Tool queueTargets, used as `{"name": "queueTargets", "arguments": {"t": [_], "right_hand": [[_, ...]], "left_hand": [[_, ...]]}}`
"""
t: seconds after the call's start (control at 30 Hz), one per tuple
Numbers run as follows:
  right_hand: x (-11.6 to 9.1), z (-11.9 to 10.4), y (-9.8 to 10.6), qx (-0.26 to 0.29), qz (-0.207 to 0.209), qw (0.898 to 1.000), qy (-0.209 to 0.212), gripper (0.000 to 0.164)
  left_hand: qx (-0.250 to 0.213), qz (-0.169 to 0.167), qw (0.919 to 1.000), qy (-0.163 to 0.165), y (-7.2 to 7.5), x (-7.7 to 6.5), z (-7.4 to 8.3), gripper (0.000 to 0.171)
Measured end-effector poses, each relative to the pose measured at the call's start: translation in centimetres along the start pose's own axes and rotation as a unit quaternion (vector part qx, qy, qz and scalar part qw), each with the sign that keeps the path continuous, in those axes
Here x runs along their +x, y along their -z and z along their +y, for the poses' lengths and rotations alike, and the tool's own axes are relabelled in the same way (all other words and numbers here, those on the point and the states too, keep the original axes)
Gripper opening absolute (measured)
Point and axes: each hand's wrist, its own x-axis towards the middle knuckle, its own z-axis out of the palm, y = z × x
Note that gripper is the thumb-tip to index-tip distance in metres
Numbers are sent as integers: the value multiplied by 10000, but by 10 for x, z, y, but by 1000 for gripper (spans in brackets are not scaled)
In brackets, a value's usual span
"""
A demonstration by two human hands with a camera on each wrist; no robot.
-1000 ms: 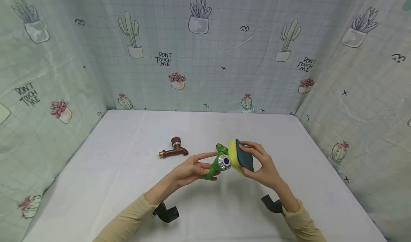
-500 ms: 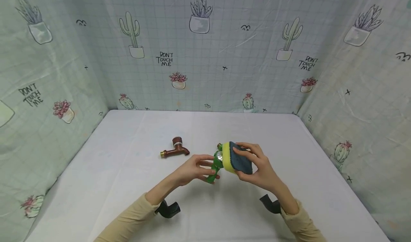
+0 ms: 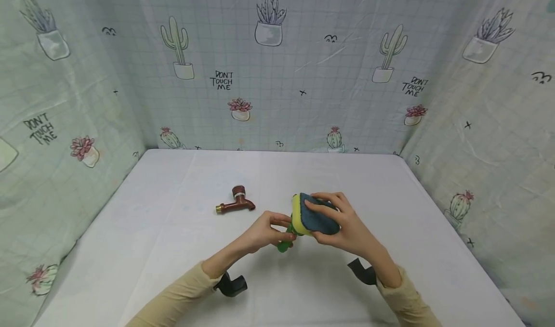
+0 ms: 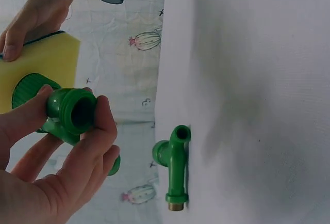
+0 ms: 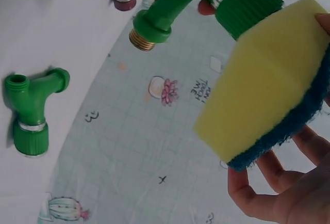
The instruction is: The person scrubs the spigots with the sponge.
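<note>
In the head view, my left hand grips a green plastic tap by its spout end, fingers wrapped round it. My right hand pinches a yellow sponge with a dark blue-green scouring layer between thumb and fingers. The sponge's yellow face lies against the tap's ribbed round knob, as the right wrist view shows. Most of the held tap is hidden behind the sponge in the head view. Its brass threaded end points away from the sponge.
A brown tap with a brass end lies on the white table, left of my hands. Another green tap rests on the table beyond my hands, visible in both wrist views. Cactus-print cloth hangs round the table.
My right hand has moved the sponge left onto the tap's knob. The tap has turned in my left hand, and its silver and blue cap has gone out of sight behind the sponge.
</note>
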Motion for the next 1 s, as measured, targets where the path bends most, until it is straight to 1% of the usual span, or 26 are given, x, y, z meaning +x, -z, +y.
{"name": "queueTargets", "arguments": {"t": [0.13,0.33,0.47,0.6,0.87,0.93,1.0], "right_hand": [[5,-2,1,-191,-44,9998,-22,59],[4,4,1,-268,4,9996,-78,61],[1,9,0,-167,28,9997,-163,62],[2,7,-3,-38,14,10000,-85,60],[6,0,-10,8,-150,9998,-127,58],[6,-1,-11,26,-100,9999,-126,58],[6,0,-11,90,-29,9999,-116,59]], "left_hand": [[-48,93,9999,24,2,2,-2,37],[-593,334,9975,201,13,2,-3,40],[-815,317,9958,261,17,1,-3,42],[-747,304,9963,285,16,2,-5,41],[-126,382,9989,232,12,-1,-6,40],[-117,389,9989,243,12,-2,-5,40],[-311,285,9988,253,12,-3,-4,41]]}}
